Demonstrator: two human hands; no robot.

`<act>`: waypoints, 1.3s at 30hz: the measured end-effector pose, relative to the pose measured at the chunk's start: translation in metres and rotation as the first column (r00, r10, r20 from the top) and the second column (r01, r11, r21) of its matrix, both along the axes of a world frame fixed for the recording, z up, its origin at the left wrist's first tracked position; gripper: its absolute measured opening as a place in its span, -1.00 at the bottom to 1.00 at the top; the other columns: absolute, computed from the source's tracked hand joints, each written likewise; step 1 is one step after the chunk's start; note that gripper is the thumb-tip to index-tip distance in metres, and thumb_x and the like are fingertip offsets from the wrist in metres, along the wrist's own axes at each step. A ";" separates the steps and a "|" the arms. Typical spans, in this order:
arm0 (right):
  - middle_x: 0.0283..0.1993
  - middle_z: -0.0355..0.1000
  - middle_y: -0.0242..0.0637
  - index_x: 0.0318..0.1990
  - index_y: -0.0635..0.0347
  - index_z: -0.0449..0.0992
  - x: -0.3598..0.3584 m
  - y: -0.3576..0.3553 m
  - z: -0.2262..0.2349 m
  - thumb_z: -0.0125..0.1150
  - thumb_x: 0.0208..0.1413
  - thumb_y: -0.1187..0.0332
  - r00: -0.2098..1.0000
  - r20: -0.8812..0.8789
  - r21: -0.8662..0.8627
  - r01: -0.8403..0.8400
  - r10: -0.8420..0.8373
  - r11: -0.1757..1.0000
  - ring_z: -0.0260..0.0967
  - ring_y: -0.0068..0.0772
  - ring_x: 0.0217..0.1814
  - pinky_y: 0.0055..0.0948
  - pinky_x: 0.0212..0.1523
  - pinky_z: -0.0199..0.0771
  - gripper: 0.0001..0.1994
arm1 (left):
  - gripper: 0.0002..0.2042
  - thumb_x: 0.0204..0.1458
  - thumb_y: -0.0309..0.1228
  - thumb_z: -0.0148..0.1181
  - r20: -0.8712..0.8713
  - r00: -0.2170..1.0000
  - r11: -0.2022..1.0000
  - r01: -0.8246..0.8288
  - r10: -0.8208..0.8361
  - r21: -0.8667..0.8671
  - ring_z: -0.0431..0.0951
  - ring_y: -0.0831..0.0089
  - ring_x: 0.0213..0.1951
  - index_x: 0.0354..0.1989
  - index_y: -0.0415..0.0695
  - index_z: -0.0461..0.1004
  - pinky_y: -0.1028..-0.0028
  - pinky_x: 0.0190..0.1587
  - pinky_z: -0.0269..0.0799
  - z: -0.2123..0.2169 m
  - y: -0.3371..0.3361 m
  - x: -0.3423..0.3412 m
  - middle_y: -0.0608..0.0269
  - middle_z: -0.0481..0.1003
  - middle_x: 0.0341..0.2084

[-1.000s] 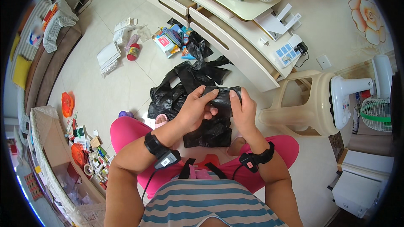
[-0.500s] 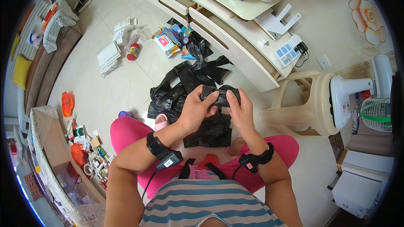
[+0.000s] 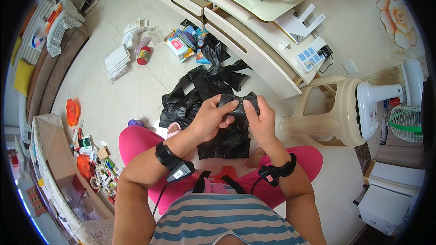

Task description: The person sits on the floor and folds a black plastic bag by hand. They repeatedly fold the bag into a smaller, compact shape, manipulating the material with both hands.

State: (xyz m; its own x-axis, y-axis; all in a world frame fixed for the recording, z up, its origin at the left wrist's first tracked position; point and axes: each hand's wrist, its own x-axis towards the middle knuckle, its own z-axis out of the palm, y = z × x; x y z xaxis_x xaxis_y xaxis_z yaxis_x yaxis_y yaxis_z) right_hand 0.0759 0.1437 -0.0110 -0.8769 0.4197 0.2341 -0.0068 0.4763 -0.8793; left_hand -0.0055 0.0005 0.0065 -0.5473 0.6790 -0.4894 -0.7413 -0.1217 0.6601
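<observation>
Between my two hands is a folded black plastic bag point(image 3: 240, 101), raised over the floor in front of me. My left hand point(image 3: 212, 119) pinches its left side, thumb on top. On the right side my right hand point(image 3: 260, 120) grips it the same way, and the two thumbs point at each other. Beneath and beyond lie more black plastic bags point(image 3: 200, 84), crumpled and spread on the tiles. One flat black bag point(image 3: 225, 143) lies between my legs, partly covered by my hands.
An open drawer point(image 3: 252, 50) juts out beyond the bags. A wet-wipes pack point(image 3: 179, 47) and a red jar point(image 3: 143, 56) sit on the floor. At right, a beige plastic stool point(image 3: 313, 113) lies on its side. Assorted small items point(image 3: 102, 163) lie left, beside a cloth-covered table point(image 3: 43, 138).
The rolled black bag in my hands now looks flatter and more spread out between my thumbs. My hands have barely shifted.
</observation>
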 end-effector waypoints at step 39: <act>-0.56 0.34 -0.48 -0.41 0.27 0.43 0.004 0.004 0.007 0.13 0.20 0.16 0.991 0.124 -0.475 0.009 0.057 0.880 0.23 -0.72 -0.55 -0.65 -0.55 0.25 -0.68 | -0.79 0.18 -0.26 0.10 -0.398 0.917 0.987 -0.078 0.015 -0.142 0.34 0.77 -0.60 -0.30 -0.16 0.45 0.75 -0.61 0.21 0.005 0.004 0.012 0.43 0.43 -0.57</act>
